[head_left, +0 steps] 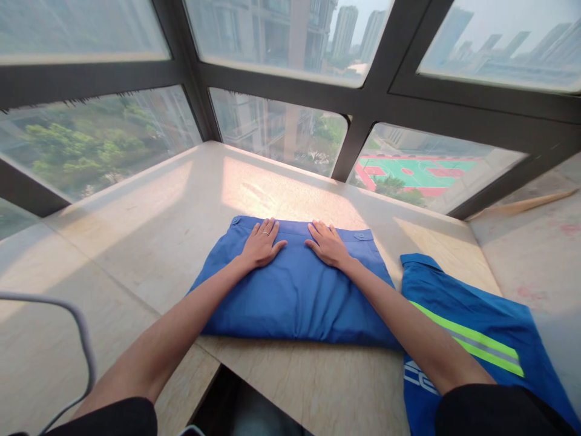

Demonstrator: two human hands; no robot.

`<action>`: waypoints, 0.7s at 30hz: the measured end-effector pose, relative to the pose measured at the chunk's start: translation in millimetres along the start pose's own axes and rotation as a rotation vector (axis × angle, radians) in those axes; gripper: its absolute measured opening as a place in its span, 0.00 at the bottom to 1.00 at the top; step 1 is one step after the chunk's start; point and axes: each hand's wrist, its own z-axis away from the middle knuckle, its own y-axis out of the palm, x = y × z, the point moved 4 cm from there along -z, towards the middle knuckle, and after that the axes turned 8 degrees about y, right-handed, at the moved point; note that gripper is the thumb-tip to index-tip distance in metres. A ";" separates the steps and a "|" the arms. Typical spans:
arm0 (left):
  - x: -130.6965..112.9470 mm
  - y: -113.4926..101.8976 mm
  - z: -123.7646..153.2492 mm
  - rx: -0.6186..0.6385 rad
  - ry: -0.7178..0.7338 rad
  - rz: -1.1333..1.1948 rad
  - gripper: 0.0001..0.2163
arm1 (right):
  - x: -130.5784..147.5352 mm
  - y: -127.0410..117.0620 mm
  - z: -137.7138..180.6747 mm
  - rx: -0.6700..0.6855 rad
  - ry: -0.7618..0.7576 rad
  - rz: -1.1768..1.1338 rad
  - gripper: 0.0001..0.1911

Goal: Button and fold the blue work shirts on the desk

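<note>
A folded blue garment lies on the marble window ledge in front of me, its waistband with buttons along the far edge. My left hand rests flat on its upper left part, fingers stretched out, a ring on one finger. My right hand lies flat on the upper right part, fingers spread toward the waistband. Both palms press on the cloth and hold nothing.
A second blue garment with a yellow-green reflective stripe lies to the right, partly under my right forearm. Dark-framed windows wall the ledge at the back. A thin grey wire frame curves at the lower left.
</note>
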 end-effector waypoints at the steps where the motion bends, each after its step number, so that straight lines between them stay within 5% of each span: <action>1: 7.9 -1.1 2.3 0.005 -0.031 -0.006 0.35 | -7.7 0.0 0.3 0.005 0.018 0.006 0.35; 7: 40.6 -6.4 18.9 0.024 -0.135 -0.064 0.36 | -39.1 0.0 4.9 0.061 0.058 0.038 0.36; 14: 50.5 -9.5 27.2 -0.007 -0.129 -0.087 0.36 | -63.6 -4.3 12.2 0.087 0.073 0.115 0.36; 18: 52.8 -15.4 35.2 -0.057 -0.123 -0.125 0.35 | -71.2 -6.0 18.0 0.040 0.073 0.130 0.34; 21: 60.1 -19.2 47.6 -0.086 -0.155 -0.126 0.34 | -77.9 -5.7 22.7 -0.055 0.210 0.141 0.36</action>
